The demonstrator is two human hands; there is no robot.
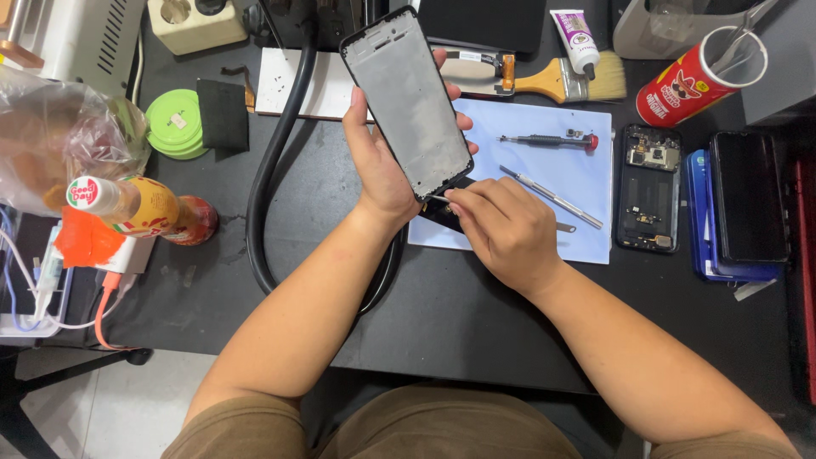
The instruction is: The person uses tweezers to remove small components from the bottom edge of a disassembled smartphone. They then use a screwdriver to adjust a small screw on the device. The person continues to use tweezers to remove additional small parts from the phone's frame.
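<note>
At the centre of the frame our left hand [382, 170] grips a phone frame [406, 102], fingers wrapped round its edges, tilted above the blue mat [586, 229]. Our right hand [506, 229] pinches a thin metal tool [435, 198] at the frame's lower edge. A screwdriver [548, 139] lies on the mat, upper right

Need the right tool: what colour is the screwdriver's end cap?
Red, on the screwdriver; head view shows it best.
</note>
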